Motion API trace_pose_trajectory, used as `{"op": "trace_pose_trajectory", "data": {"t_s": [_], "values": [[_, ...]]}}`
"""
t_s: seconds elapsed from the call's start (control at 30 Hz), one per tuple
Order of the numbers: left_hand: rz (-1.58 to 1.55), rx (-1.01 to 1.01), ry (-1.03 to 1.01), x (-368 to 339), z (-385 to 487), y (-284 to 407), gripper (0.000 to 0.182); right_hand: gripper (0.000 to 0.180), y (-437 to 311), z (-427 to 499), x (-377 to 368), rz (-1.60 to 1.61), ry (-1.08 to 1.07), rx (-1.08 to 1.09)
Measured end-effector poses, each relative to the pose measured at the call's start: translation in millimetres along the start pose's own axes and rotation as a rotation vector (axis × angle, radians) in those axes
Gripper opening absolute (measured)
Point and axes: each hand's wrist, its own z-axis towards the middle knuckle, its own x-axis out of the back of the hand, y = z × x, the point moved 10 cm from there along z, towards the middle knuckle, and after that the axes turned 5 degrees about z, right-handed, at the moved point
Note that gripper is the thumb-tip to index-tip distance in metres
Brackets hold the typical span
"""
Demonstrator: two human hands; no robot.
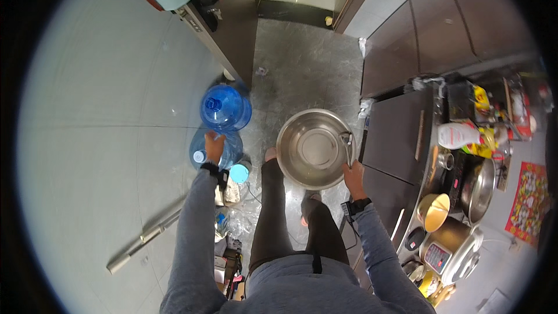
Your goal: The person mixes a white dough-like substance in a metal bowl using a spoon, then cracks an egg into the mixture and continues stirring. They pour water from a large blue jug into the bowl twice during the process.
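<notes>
My right hand (355,177) grips the rim of a wide stainless steel basin (301,170), held in front of my legs. A metal ladle or large spoon (347,141) lies along the basin's right inner side, its handle running to the same hand. Only a few small specks show on the basin's bottom. On the left, my left hand (214,146) is over a pale blue water-cooler bottle (233,144) with a white cap (200,156). Its fingers look curled; whether they touch the bottle is unclear. A darker blue water bottle (226,109) stands just beyond.
A turquoise-lidded container (239,173) stands beside the bottles. At the top, an open door (237,22) leads to another room. Along the right, a counter above dark cabinets (394,131) carries a yellow bowl (433,213), a rice cooker (453,248) and a steel pan (478,192).
</notes>
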Motion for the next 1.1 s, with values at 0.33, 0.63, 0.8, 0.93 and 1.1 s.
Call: {"op": "trace_pose_trajectory", "data": {"t_s": [0.33,0.63,0.8,0.93,1.1], "values": [[0.513,-0.273,0.017,-55.5,215.8,13.9,0.088,0.037,60.6,125.9,-169.9,0.197,-0.071,-0.133],[1.015,-0.294,-0.214,-85.7,228.0,13.6,0.062,0.039,114.5,173.3,-214.3,0.006,-0.131,-0.221],[0.965,-0.402,-0.147,-113.3,181.0,37.1,0.057,0.037,144.6,184.7,-231.7,0.044,-0.134,-0.165],[0.848,-0.466,-0.159,-157.5,134.6,56.0,0.056,0.035,164.6,194.8,-250.7,0.065,-0.148,-0.187],[0.589,-0.656,-0.326,-219.4,89.5,76.7,0.057,0.034,182.0,205.2,-266.5,0.137,-0.111,-0.108]]}}
